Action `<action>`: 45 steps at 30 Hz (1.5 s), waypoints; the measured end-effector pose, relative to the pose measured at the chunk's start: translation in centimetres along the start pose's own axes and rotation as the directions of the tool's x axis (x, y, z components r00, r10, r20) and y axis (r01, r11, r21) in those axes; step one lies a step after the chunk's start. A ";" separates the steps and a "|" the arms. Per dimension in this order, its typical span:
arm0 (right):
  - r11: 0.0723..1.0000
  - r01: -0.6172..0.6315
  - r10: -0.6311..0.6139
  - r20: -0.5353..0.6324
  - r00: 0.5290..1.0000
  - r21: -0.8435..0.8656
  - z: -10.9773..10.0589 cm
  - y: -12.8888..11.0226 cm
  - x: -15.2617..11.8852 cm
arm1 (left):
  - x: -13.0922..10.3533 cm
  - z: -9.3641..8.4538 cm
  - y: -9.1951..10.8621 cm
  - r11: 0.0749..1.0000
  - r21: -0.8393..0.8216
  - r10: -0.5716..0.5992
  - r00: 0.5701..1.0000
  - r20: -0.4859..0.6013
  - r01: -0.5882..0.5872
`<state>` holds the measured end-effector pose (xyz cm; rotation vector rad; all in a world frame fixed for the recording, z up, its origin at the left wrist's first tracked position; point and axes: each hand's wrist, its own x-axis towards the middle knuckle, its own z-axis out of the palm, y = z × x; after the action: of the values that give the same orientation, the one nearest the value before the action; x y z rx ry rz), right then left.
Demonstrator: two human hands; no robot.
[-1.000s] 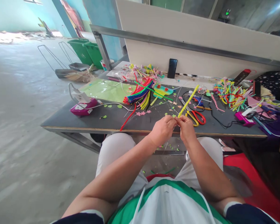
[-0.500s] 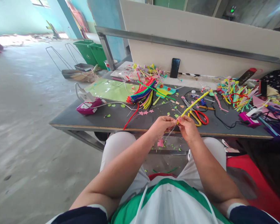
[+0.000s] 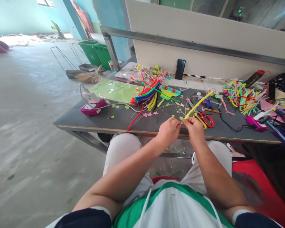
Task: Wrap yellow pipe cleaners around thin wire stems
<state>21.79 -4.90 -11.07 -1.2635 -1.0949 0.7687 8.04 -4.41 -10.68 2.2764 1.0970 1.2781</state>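
Yellow, fuzzy and slender, a craft stem [image 3: 199,105] is held at a slant above the near edge of a dark grey tabletop [image 3: 92,122], its free tip pointed away and to the right. Its near end is pinched between the fingertips of the bare right hand [image 3: 195,127]; the bare left hand [image 3: 169,129] is closed narrow against that same end, its exact grip partly hidden. Should both pinches be loosened, the stem could be lost over the edge to the grey concrete floor [image 3: 38,142]; by too hard a twist it could be kinked. Close by the right hand, a looped red tool handle [image 3: 212,120] and a looped yellow tool handle [image 3: 205,126] could be knocked by a sideways sweep. Farther out, the tip could be snagged on a blue plastic tool [image 3: 207,103]. To the left, small pink paper stars [image 3: 150,114] could be scattered by a careless reach. At the back, a propped black phone [image 3: 180,69] could be toppled by a jolt.
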 end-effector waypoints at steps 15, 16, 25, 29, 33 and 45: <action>0.915 -0.127 -0.038 0.393 0.919 0.384 -0.7 -1.3 0.0 | 0.5 -2.1 0.8 0.077 -0.695 -0.142 0.698 0.702 0.715; 0.911 -0.131 -0.039 0.396 0.917 0.392 -0.7 -1.3 -0.1 | 0.4 -2.1 0.9 0.058 -0.685 -0.116 0.686 0.718 0.726; 0.873 -0.171 -0.065 0.456 0.888 0.456 -1.1 -1.5 0.0 | -0.1 -1.0 2.1 0.087 -0.747 -0.171 0.749 0.640 0.659; 0.909 -0.118 -0.020 0.325 0.945 0.400 -0.6 -1.0 0.2 | -0.2 -0.4 1.7 0.317 -0.767 -0.361 0.819 0.446 0.558; 0.954 0.056 -0.082 0.077 0.994 0.295 -0.1 -0.3 0.1 | -0.2 0.1 1.0 0.583 -0.640 -0.437 0.857 0.273 0.501; 0.980 -0.020 -0.018 0.185 0.982 0.200 -0.8 -0.2 0.5 | 0.3 -1.2 0.7 0.653 -0.560 -0.321 0.856 0.406 0.510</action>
<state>22.65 -4.77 -10.72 -1.0368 -1.1353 0.9887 7.49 -4.75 -9.45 1.4857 0.8259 0.9141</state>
